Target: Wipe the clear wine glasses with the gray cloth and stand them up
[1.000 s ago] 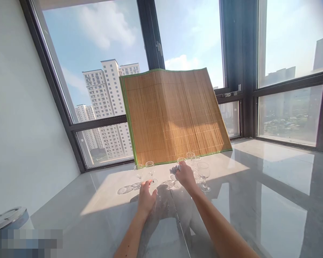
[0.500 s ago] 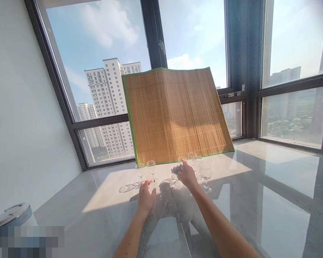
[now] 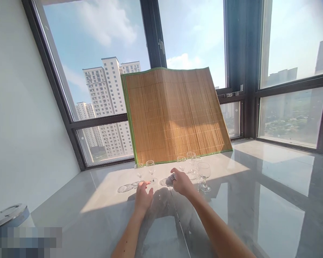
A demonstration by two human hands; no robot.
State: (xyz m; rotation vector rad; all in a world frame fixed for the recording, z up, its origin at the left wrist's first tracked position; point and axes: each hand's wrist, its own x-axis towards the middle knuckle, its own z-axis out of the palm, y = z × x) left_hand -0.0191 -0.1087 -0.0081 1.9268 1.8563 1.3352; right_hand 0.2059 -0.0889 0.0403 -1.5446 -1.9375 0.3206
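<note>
My left hand point(image 3: 143, 199) lies low over the sill, fingers loosely curved and apart, holding nothing. Just beyond its fingertips stands a stemmed glass point(image 3: 150, 165); whether they touch its foot I cannot tell. Another stemmed glass point(image 3: 139, 167) is beside that one on the left. In the closed fingers of my right hand point(image 3: 182, 182) is a small crumpled grey cloth point(image 3: 172, 177), partly hidden. Behind this hand is a glass point(image 3: 181, 159), and to its right are several more, the nearest a larger stemmed glass point(image 3: 204, 171). All the glasses stand upright.
A bamboo mat point(image 3: 174, 114) with green edging leans against the dark window frame point(image 3: 153, 34) behind the glasses. The glossy grey sill point(image 3: 97, 222) carries sunlight and shadows. A white lidded container point(image 3: 16, 216) is at the lower left, partly blurred out.
My right hand has drawn back toward me and slightly left with the cloth, away from the glass behind it. My left hand has shifted slightly left.
</note>
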